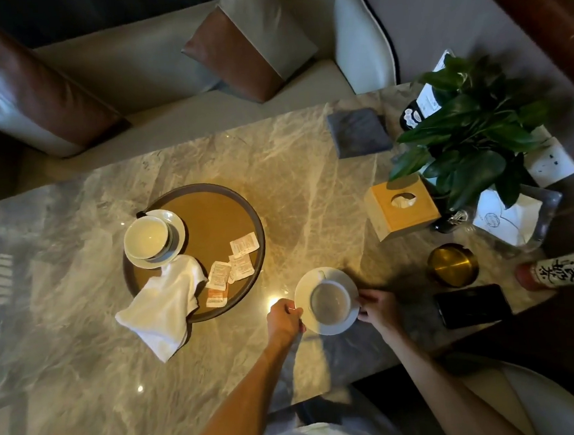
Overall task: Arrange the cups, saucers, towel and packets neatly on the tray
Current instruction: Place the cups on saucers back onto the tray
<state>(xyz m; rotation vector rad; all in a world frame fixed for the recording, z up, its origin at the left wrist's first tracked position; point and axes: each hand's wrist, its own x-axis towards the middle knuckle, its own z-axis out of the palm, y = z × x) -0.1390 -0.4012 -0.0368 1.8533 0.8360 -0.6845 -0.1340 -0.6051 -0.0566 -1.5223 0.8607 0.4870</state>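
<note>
1. The marble table (82,336) filled most of the view, running from lower left to upper right.
2. A round, dark-rimmed tray (210,220) lay on it, left of centre.
3. A leafy potted plant (468,134) stood at the right end of the table, well apart from the tray.
4. The white towel (165,302) lay crumpled across the tray's near-left rim, partly inside and partly spilling onto the marble.
5. A wooden tissue box (401,208) sat just beside the plant, and a dark phone (473,305) lay near the right edge.
6. The far saucer (176,226) rested at the tray's left side. The near saucer (335,323) was outside the tray, just beside its near-right rim.
7. The left hand (283,320) had its fingers curled on the near saucer's left rim. The right hand (378,308) grasped the opposite rim with bent fingers.
8. The far cup (147,237) stood upright on the far saucer, and the near cup (330,305) stood upright on the near saucer.
9. Several packets (228,273) lay scattered flat in the tray's right half, some overlapping and the nearest ones close to the towel.
</note>
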